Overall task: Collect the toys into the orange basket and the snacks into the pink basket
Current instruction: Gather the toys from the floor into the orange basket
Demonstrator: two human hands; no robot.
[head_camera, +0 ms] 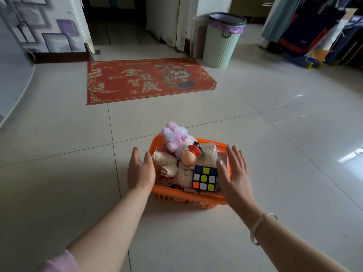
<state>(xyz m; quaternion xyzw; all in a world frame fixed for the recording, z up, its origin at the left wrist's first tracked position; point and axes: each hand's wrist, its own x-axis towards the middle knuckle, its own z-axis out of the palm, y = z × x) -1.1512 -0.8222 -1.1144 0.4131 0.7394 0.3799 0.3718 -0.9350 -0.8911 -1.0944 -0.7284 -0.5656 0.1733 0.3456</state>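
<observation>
**Orange basket loaded; both hands at its sides**

Pale glossy floor tiles [255, 134] throughout, with red doormat [149, 80] and green waste bin [223, 41] beyond, well apart from the work.

Grip state: left hand [140, 170] with fingers straight and relaxed, palm turned inward, at the left wall of the orange basket [188, 199]; contact with the rim not determinable. Right hand [234, 169] flat, fingers extended, beside the right wall, holding nothing. White bangle [255, 228] on right wrist.

Basket position: on the floor, directly ahead, between the two hands. Contents, outward from the hands: puzzle cube [205, 178] at near right, cream plush pieces [170, 163] at left, small round-headed figure [189, 157] at centre, pink-and-white plush toy [176, 137] standing above the far rim, clear packet [209, 153] at far right.

Step in hand, as judged: toy collection apparently complete; hands placed either for lifting or after setting down. Pink basket and snacks not in view.

Next move, if lifting: close both hands on opposite walls, raise level, keep tall plush from tipping out.
</observation>
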